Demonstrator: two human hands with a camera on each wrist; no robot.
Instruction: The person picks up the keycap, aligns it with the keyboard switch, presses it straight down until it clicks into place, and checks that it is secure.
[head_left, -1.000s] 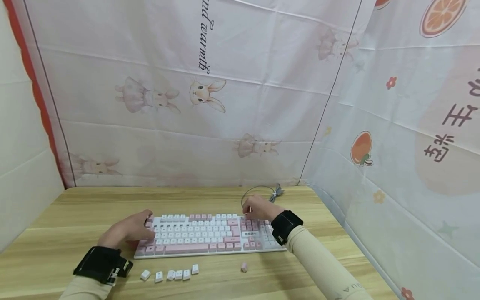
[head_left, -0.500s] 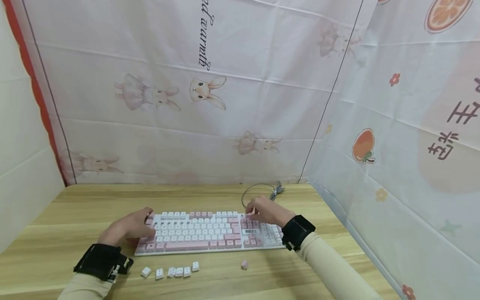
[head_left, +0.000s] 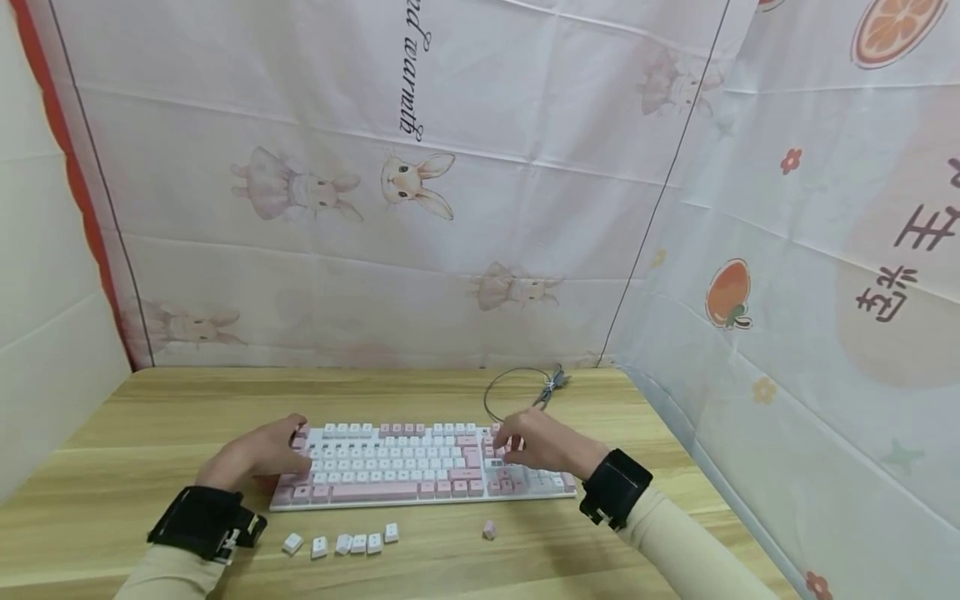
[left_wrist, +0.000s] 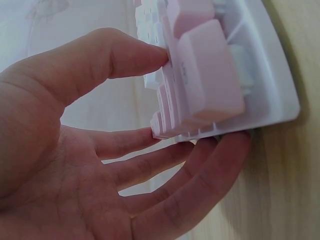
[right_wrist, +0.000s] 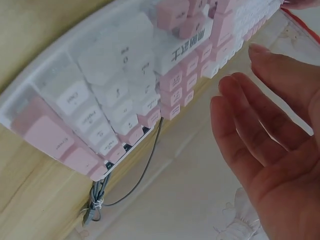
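Note:
A white and pink keyboard [head_left: 375, 477] lies across the table. At its left end my left hand [head_left: 255, 454] grips it. In the left wrist view the thumb [left_wrist: 142, 59] presses against the keys, and the other fingers [left_wrist: 220, 165] reach along the keyboard's edge. Over the navigation keys and number pad, my right hand [head_left: 553, 442] hovers with bent, relaxed fingers. Nothing shows between its fingertips in the right wrist view, where the hand [right_wrist: 272, 135] is apart from the keys. Several white keycaps [head_left: 358, 544] lie loose in front of the keyboard, and one pink keycap [head_left: 489, 530] is farther right.
A grey cable [head_left: 551, 385], tied in a bundle, lies behind the keyboard's right half. The wooden table [head_left: 187, 400] is enclosed by a printed cloth [head_left: 450, 325] at the back and sides.
My right hand has moved right and closer to me, off the keyboard's back row. My left hand stays at the keyboard's left end. The loose keycaps have not moved.

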